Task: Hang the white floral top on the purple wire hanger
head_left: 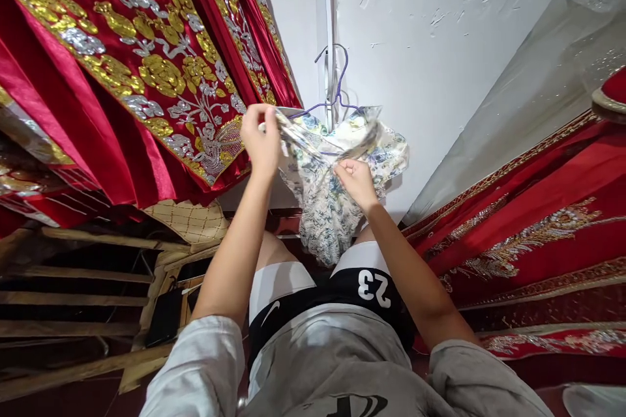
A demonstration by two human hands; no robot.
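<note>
A small pale garment [325,199] with a blue and green floral print hangs on a purple wire hanger [337,88] in front of a white wall. My left hand [261,138] is closed on the garment's upper left shoulder, by the hanger's arm. My right hand [356,180] pinches the fabric lower down, near the middle of the garment. The cloth bunches between the two hands and droops towards my legs.
Red satin robes [122,78] with gold and silver embroidery hang at the left. More red embroidered cloth [538,234], partly under clear plastic [538,85], fills the right. A wooden frame [83,273] with a quilted cushion [188,218] stands at lower left.
</note>
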